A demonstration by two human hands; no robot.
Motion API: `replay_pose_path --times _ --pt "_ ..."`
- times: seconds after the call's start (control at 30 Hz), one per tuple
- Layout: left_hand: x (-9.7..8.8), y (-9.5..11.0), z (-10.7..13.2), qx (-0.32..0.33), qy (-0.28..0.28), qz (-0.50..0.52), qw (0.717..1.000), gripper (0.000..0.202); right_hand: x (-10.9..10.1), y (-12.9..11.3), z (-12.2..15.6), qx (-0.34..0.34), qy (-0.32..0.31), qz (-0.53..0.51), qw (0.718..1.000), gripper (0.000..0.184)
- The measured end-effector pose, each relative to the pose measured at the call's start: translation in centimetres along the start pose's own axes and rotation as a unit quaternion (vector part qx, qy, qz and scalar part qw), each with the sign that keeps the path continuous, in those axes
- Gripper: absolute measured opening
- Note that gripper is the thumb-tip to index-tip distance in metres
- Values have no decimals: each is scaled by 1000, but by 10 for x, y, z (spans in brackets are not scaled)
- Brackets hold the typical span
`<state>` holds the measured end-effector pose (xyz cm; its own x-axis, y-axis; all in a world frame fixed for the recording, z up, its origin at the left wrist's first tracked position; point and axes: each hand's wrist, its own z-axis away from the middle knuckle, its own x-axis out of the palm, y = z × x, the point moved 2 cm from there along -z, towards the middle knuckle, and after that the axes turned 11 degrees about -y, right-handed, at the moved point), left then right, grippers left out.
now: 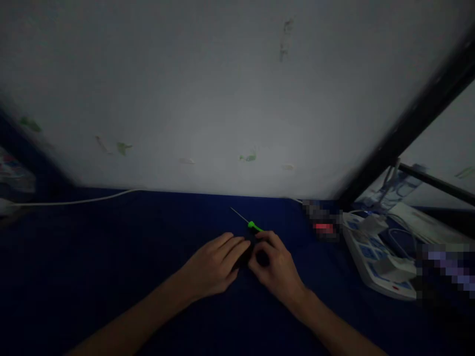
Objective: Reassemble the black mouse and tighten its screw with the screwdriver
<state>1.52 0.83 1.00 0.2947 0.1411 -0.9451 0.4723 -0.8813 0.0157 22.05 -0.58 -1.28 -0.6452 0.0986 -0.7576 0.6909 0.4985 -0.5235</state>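
Holds dark object (243,255) in left hand (213,264), between lightly bent fingers above and thumb below, over blue work surface (178,212). Curls right hand (276,262) half closed at right end of dark object, with thumb and forefinger drawn near each other; cannot tell, in dim light, whether gripping. Shows green-handled tool (251,225) just beyond right fingertips, with thin shaft pointing away and leftward

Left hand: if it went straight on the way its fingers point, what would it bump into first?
Probably the right hand, close ahead of the left hand, near the green-handled tool; depth is unclear in this dim picture.
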Motion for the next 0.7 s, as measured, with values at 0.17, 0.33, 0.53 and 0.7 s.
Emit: replay_pose_path --times 0.17,0.33,0.53,0.7 --pt "-1 1 -1 7 4 18 1000 49 -3 -2 -2 -34 -12 -7 999 12" --pt "-3 0 0 20 -3 20 1000 47 -9 -3 -3 -40 -49 -38 997 13" --pt "-3 -8 0 1 -13 39 999 53 -24 13 -7 -16 -20 -94 995 10" --pt "1 -19 2 -31 -15 89 995 57 -40 43 -11 43 2 -52 998 4"
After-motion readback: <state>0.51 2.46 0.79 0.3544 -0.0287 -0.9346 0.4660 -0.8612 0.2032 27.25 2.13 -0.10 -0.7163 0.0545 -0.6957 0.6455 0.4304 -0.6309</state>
